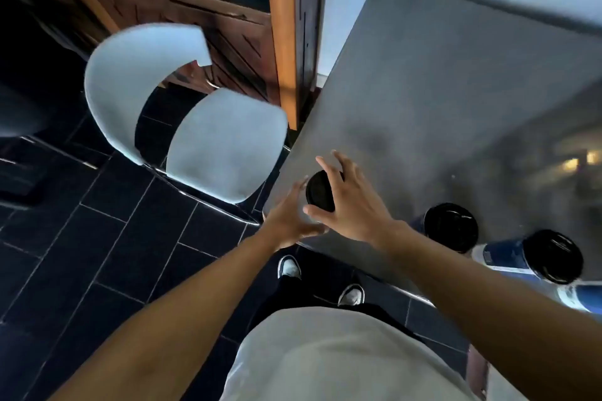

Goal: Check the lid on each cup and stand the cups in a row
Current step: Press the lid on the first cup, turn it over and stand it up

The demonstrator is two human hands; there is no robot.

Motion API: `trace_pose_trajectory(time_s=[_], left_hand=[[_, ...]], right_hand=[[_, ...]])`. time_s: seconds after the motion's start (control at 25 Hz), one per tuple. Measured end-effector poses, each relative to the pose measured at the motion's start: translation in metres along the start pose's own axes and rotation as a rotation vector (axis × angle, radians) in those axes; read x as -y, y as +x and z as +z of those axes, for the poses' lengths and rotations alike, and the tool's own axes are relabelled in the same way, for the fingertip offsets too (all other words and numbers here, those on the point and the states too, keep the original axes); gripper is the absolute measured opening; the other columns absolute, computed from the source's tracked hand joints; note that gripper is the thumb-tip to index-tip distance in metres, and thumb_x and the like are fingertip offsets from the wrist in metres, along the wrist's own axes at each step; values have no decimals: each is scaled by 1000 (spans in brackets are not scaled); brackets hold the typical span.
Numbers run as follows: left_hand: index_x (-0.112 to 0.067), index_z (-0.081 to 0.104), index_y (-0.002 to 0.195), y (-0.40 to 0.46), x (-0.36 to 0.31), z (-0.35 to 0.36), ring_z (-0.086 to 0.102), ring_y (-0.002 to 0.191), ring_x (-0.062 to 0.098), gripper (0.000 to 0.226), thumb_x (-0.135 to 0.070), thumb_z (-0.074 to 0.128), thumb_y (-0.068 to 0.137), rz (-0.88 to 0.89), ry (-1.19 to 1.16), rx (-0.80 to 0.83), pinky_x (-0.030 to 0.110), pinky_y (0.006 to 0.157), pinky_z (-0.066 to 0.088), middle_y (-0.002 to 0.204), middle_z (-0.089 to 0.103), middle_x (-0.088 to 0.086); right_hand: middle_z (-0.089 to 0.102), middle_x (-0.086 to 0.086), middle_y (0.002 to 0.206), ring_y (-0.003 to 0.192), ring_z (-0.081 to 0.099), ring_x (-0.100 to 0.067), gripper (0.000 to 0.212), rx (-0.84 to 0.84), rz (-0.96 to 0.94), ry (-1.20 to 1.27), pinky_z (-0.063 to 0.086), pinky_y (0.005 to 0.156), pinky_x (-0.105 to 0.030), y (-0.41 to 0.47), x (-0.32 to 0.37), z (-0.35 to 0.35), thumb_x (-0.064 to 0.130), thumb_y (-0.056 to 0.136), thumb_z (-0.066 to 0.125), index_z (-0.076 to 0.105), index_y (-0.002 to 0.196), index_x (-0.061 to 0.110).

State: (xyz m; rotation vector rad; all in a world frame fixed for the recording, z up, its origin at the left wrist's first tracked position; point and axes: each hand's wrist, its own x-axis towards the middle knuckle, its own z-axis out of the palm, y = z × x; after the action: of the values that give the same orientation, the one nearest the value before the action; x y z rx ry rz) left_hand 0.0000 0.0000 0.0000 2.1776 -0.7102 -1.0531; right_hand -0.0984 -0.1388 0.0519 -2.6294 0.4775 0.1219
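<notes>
Worktop: a dark grey glossy worktop (439, 91) fills the right half of the view, its near-left corner just by the hands.
Chair: a pale grey chair (224, 143) with a curved back stands on the floor just off the worktop's left edge, close to the left hand but not touching it.
Cabinet: a dark wooden cabinet (208, 23) with a lighter wooden post stands behind the chair, against the worktop's far-left side.
Floor: dark tiles (97, 221) with pale grout lines; two white-toed shoes (289, 267) show below the worktop's near edge.
Cup at corner: a cup with a black lid (321, 187) stands at the worktop's near-left corner, between the two hands; only its lid shows clearly.
Other cups: a second lidded cup (451, 226) stands along the near edge to the right, then a blue cup with a black lid (550, 260) beyond it; a further blue-and-white shape at the right border is too cut off to tell.
Left hand: the left hand (290, 218) is open, fingers extended toward the left side of the corner cup; contact cannot be told through the blur.
Right hand: the right hand (351, 202) is spread over the lid's right side, fingers fanned, thumb near the lid's near rim, not closed round it.
</notes>
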Motion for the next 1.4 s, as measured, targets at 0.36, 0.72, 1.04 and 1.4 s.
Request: trace_pose_trajectory(time_s=[0.36, 0.72, 1.04, 1.4], left_hand=[[-42, 43, 144, 36, 2, 1, 66, 109, 10, 92, -38, 92, 66, 128, -96, 155, 40, 95, 57, 121, 68, -16], [-37, 59, 114, 19, -38, -4, 70, 85, 1, 59, -53, 86, 64, 98, -300, 99, 16, 69, 53, 95, 73, -18], [-17, 64, 119, -4, -95, -12, 76, 78, 28, 76, -68, 75, 64, -225, -715, 154, 43, 73, 63, 99, 79, 16], [-13, 67, 111, -9, -107, -19, 70, 71, 35, 44, -49, 75, 86, -352, -915, 207, 52, 76, 62, 85, 74, 18]], right_hand=[[45, -1, 138, 125, 50, -20, 82, -36, 101, 223, 47, 105, -36, 7, -9, 3, 67, 82, 59, 37, 149, 24], [63, -3, 102, 98, 60, -13, 40, -131, 390, 756, 48, 99, -39, 34, -32, -36, 43, 100, 53, 72, 109, 9], [77, -10, 92, 79, 72, -18, 45, -83, 590, 1286, 59, 72, -32, 36, -39, -58, 46, 102, 49, 69, 107, 6], [78, 2, 83, 72, 76, -11, 43, -111, 670, 1336, 59, 62, -27, 31, -43, -43, 56, 97, 54, 69, 104, 17]])
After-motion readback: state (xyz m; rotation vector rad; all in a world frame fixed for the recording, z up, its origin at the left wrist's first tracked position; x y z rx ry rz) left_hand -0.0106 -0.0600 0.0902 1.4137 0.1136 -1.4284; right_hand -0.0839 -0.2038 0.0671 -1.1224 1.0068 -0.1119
